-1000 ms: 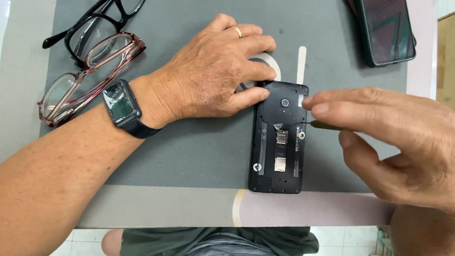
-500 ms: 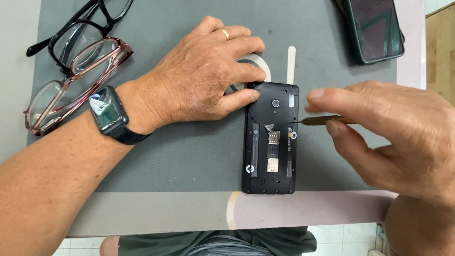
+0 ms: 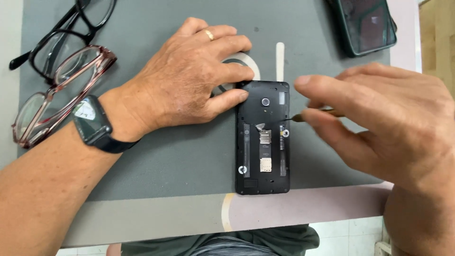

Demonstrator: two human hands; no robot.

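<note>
Right now your left hand (image 3: 189, 80) lies flat, palm down, on the grey work mat (image 3: 156, 156), fingers spread and grasping nothing; the index and middle fingertips press against the upper left edge of the opened black phone (image 3: 263, 137). A gold ring sits on the ring finger, and a dark smartwatch (image 3: 92, 124) is on that wrist. The phone lies back-up with its rear cover off, near the front edge of the mat, long side running away from you; camera lens near the top, card slots in the middle, all exposed. Your right hand (image 3: 384, 128) pinches a thin screwdriver (image 3: 313, 115) between thumb and forefinger, held roughly level, tip at the phone's right edge, upper half. I can't tell if the tip touches a screw; the hand is blurred. A white ring-shaped piece (image 3: 246, 64) lies partly under your left fingers, just above the phone. A white flat stick (image 3: 280, 59) lies beside it, touching or nearly touching the phone's top edge. Two pairs of glasses at far left of the mat: black-framed (image 3: 71, 35) above, reddish-framed (image 3: 61, 95) below, overlapping. Another dark phone (image 3: 367, 23) sits at the top right corner, well apart.
</note>
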